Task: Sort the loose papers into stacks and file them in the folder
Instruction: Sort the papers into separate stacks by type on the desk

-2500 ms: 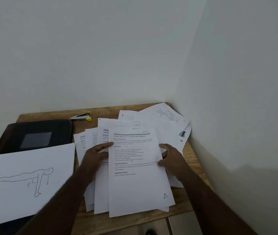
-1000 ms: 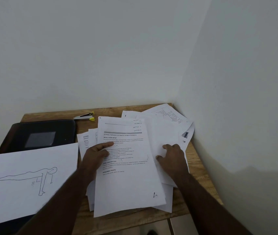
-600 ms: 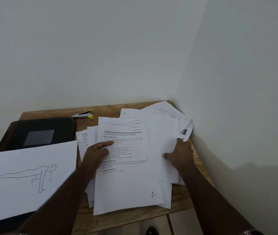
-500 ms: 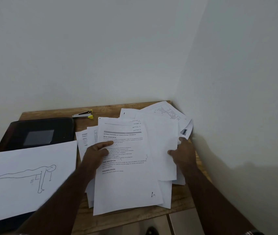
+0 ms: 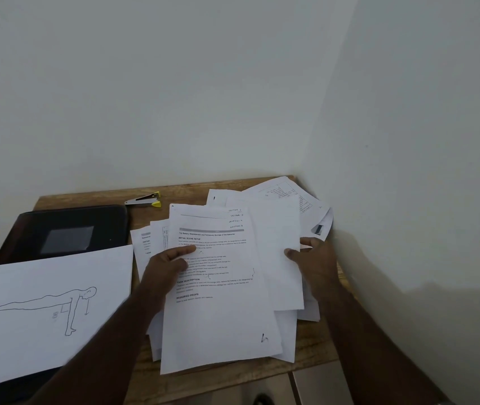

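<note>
Head view: left hand (image 5: 165,266) pins the printed top sheet (image 5: 218,287) on the loose papers (image 5: 279,229), thumb clamped over its edge, likely steadying the pile. Right hand (image 5: 314,258) pinches a blank sheet (image 5: 276,258) for sorting. Folder (image 5: 69,229) lies closed, far left on the tabletop (image 5: 314,343).

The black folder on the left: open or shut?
Shut. The folder lies flat, its cover with the grey window facing up, no papers inside showing.
</note>
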